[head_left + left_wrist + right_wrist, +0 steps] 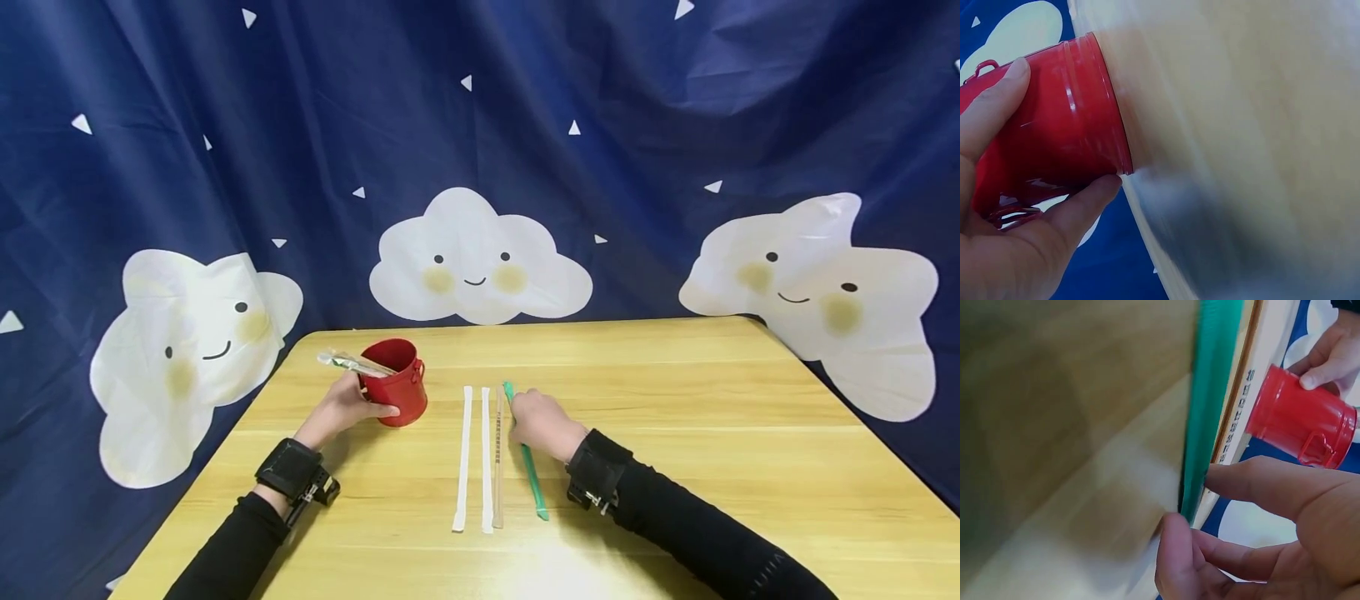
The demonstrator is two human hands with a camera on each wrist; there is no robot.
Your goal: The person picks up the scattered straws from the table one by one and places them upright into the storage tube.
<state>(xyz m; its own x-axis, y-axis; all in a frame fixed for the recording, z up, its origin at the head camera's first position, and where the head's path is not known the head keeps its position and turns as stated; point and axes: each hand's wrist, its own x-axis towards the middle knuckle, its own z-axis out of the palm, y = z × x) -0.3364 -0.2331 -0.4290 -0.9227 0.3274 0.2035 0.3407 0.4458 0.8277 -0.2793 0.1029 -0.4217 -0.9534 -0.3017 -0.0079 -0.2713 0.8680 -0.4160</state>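
Note:
My left hand grips a small red metal bucket by its side, thumb and fingers around it. Several wrapped straws stick out over the bucket's left rim; their lower ends are hidden inside. With thumb and finger, my right hand pinches a green wrapped straw near its far end, as the right wrist view shows. To the left of it lie a thin brownish straw in a printed wrapper, a white wrapped straw and another white wrapped straw, roughly parallel.
The light wooden table extends to the right of the straws. Behind it hangs a dark blue curtain with smiling clouds and small white triangles. Black camera straps sit on both wrists.

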